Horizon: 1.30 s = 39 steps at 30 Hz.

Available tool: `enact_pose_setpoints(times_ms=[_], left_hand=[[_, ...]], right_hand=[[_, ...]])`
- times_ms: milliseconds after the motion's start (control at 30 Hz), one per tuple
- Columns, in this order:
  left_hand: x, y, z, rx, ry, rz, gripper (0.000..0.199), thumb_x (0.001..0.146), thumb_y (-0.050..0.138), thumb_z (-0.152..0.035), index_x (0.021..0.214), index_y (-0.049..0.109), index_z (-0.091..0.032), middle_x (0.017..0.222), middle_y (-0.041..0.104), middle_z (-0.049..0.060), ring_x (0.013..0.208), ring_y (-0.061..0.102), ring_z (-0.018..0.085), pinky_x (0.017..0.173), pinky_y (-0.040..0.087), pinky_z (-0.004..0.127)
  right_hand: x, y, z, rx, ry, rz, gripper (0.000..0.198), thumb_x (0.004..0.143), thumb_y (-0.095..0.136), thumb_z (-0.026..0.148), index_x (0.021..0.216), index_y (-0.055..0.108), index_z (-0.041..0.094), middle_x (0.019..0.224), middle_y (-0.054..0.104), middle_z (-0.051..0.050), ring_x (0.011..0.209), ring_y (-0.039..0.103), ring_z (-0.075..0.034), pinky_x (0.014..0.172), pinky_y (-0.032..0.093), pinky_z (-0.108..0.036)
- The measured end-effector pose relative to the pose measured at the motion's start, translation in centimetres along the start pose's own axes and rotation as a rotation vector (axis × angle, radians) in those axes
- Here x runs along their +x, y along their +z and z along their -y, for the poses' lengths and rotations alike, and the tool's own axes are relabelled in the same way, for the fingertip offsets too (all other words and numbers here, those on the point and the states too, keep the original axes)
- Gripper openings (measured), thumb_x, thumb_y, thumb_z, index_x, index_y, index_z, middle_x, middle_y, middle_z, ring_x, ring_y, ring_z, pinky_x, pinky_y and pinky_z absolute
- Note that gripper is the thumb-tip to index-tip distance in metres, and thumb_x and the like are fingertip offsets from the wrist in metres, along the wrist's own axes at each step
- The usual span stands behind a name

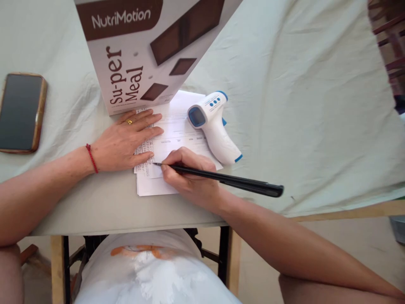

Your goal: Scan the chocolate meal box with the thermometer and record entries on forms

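Right hand [190,175] pinches pen [221,179], tip on paper [171,135]; left hand [126,141] flat on paper, fingers spread, holding nothing; thermometer [213,126] just beside.

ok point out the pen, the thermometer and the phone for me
pen [221,178], head view, on the middle of its black barrel
thermometer [218,135], head view, on its white handle
phone [20,110], head view, on the middle of its dark screen
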<state>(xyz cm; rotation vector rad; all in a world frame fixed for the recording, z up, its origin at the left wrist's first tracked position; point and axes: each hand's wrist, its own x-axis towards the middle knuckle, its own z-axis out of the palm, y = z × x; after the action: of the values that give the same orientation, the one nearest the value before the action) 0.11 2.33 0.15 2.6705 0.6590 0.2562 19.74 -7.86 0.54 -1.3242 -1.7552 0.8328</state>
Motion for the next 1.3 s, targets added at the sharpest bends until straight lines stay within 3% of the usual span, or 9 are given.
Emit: enact_pose_setpoints(times_ms=[467,1067,1200,1300], left_hand=[[-0.1,0.1,0.2,0.007,0.012,-0.005,0.050,0.099,0.052,-0.046,0.140,0.055,-0.018,0.161,0.042,0.015,0.152,0.035,0.035,0.125,0.027,0.057],[0.0,0.1,0.0,-0.018,-0.006,-0.015,0.048,0.095,0.058,-0.040,0.138,0.058,-0.018,0.161,0.043,0.014,0.151,0.036,0.034,0.127,0.026,0.054],[0.0,0.1,0.2,-0.025,-0.006,-0.019,0.048,0.094,0.060,-0.040,0.138,0.058,-0.019,0.160,0.043,0.014,0.151,0.037,0.035,0.126,0.027,0.055],[0.0,0.2,0.2,-0.022,-0.012,-0.020,0.047,0.094,0.060,-0.040,0.137,0.059,-0.020,0.160,0.044,0.013,0.151,0.037,0.034,0.126,0.027,0.056]], right_hand=[[-0.1,-0.2,-0.6,0.010,-0.024,-0.057,0.019,0.077,0.057,0.008,0.071,0.053,0.025,0.060,0.057,0.005,0.052,0.048,-0.011,0.049,0.038,-0.026],[-0.1,-0.2,-0.6,-0.029,-0.046,-0.027,0.019,0.077,0.056,0.007,0.070,0.051,0.024,0.061,0.055,0.006,0.052,0.046,-0.010,0.051,0.038,-0.025],[-0.1,-0.2,-0.9,-0.044,-0.058,-0.087,0.018,0.080,0.058,0.010,0.072,0.053,0.025,0.062,0.058,0.005,0.053,0.050,-0.011,0.052,0.042,-0.026],[0.3,-0.7,-1.4,-0.113,-0.156,-0.167,0.013,0.086,0.060,0.013,0.084,0.061,0.026,0.072,0.064,0.002,0.061,0.058,-0.013,0.058,0.048,-0.028]])
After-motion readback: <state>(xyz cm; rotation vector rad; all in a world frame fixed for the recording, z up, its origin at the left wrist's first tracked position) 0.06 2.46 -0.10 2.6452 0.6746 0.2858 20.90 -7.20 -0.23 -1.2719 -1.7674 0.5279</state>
